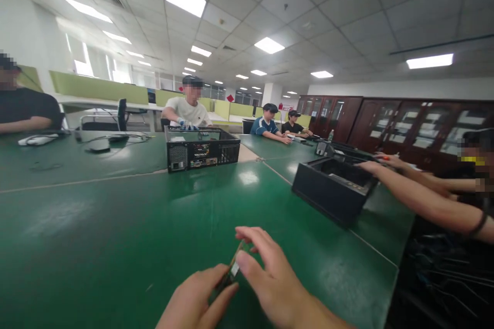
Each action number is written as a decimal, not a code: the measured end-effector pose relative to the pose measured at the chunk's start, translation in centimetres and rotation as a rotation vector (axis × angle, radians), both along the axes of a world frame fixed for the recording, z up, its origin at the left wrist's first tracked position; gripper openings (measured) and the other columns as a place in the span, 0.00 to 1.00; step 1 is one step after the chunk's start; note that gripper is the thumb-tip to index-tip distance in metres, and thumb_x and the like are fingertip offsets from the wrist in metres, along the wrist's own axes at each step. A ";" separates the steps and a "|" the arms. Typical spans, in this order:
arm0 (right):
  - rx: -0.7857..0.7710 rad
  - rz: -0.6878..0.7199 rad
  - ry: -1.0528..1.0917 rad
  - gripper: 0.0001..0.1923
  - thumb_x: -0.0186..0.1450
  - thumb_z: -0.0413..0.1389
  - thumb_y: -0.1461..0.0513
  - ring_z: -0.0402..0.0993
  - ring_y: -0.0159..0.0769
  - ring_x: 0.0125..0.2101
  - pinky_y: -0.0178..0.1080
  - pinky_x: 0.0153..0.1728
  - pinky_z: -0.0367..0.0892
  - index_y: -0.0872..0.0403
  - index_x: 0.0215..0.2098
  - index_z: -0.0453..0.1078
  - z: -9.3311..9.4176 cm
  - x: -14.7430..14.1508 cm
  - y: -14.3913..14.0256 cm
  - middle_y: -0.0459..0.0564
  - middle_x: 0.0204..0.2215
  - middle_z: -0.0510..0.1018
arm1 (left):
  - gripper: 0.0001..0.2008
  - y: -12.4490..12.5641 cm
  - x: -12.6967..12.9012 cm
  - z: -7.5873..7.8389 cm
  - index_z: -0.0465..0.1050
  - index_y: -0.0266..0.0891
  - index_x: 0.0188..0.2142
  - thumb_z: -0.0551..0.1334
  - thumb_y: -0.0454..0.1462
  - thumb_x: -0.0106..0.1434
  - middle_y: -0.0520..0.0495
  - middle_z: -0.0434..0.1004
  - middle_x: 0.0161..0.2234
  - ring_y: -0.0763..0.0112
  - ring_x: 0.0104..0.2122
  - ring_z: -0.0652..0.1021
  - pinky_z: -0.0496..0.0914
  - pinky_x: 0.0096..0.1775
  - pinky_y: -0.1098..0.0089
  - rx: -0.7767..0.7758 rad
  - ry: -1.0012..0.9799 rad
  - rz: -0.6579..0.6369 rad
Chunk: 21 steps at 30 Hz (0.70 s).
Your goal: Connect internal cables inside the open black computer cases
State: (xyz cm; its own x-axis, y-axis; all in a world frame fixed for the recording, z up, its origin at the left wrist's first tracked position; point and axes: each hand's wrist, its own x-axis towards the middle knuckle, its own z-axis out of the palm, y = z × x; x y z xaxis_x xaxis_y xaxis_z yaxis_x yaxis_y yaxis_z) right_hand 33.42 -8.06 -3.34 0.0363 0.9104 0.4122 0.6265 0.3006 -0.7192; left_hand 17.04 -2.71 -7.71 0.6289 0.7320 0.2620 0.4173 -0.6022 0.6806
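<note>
Memory stick (232, 269): low middle of the frame, over the green table (116, 226).
Long way: tilts up to the right.
Left hand (195, 298): fingers pinch its lower end.
Right hand (270, 277): fingers closed on its top, nearer.

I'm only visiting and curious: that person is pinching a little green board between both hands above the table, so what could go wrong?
The small board is held only by fingertips of the left hand and right hand, so it might slip onto the green table. Bare fingers could perhaps smudge or bend it.
</note>
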 end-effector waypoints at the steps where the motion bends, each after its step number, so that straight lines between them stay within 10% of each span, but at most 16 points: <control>1: 0.004 -0.074 -0.157 0.23 0.64 0.49 0.51 0.63 0.37 0.51 0.39 0.52 0.59 0.52 0.55 0.62 0.9 2.0 -0.3 0.51 0.51 0.69 | 0.14 0.1 -0.2 0.4 0.73 0.44 0.35 0.52 0.46 0.63 0.49 0.78 0.34 0.66 0.34 0.76 0.70 0.39 0.71 -0.013 0.000 -0.004; 7: -0.336 -0.454 -0.893 0.40 0.62 0.47 0.43 0.60 0.54 0.55 0.49 0.52 0.57 0.68 0.58 0.58 6.0 12.1 4.5 0.69 0.55 0.63 | 0.17 1.7 -3.5 2.6 0.70 0.41 0.37 0.50 0.49 0.64 0.51 0.76 0.30 0.67 0.32 0.75 0.67 0.36 0.71 0.016 -0.134 0.160; 12: -0.365 0.007 -0.848 0.32 0.64 0.36 0.41 0.74 0.45 0.41 0.43 0.38 0.67 0.50 0.42 0.74 5.4 1.9 5.8 0.53 0.40 0.78 | 0.20 3.2 -7.1 6.9 0.71 0.41 0.39 0.52 0.51 0.60 0.51 0.78 0.30 0.66 0.33 0.76 0.68 0.37 0.71 0.144 -0.207 0.372; 16: -0.331 0.158 -0.900 0.39 0.65 0.33 0.43 0.74 0.55 0.35 0.52 0.35 0.67 0.60 0.35 0.76 6.1 -8.5 2.0 0.65 0.32 0.78 | 0.19 4.9 -8.6 13.2 0.72 0.41 0.32 0.50 0.51 0.61 0.52 0.76 0.26 0.68 0.28 0.75 0.66 0.31 0.71 0.293 0.011 0.360; 21: -0.637 0.784 -0.699 0.25 0.67 0.41 0.48 0.75 0.35 0.35 0.35 0.35 0.67 0.53 0.45 0.73 9.3 -7.5 5.3 0.50 0.37 0.79 | 0.13 8.6 -4.1 17.2 0.69 0.35 0.38 0.52 0.40 0.60 0.47 0.76 0.29 0.70 0.26 0.75 0.67 0.33 0.70 0.354 0.255 0.299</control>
State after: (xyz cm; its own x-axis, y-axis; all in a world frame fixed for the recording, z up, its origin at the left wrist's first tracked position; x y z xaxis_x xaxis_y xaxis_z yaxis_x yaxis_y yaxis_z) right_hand 25.96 -2.73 5.93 -0.6621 0.6320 -0.4027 0.7436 0.4873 -0.4578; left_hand 12.94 5.92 9.45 0.4827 0.7836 0.3912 0.7318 -0.6062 0.3113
